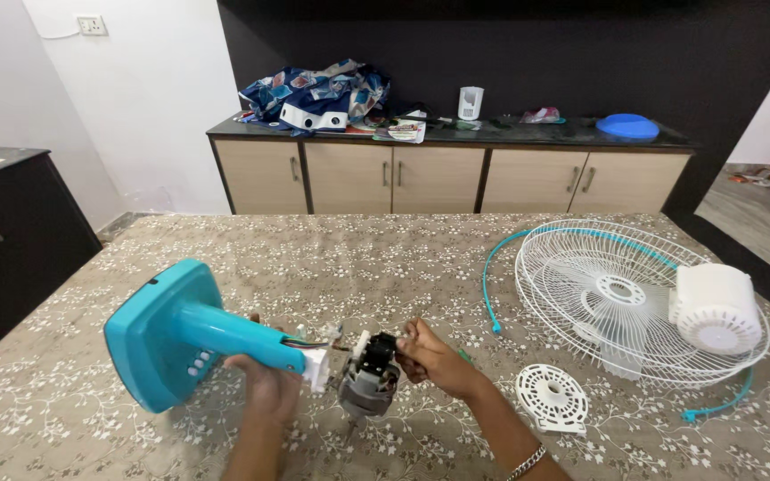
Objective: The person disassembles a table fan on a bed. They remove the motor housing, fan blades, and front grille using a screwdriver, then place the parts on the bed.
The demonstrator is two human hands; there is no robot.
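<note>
Both hands busy on a taken-apart fan over the bench
Left hand closed around teal fan stand, right hand pinching at the motor between; further right, round white cover, wire grille, white motor housing

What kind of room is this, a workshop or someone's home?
Most likely a home. A floral tablecloth covers the table, a low wooden cabinet holds household clutter, and a dismantled fan's wire guard lies beside the motor.
</note>
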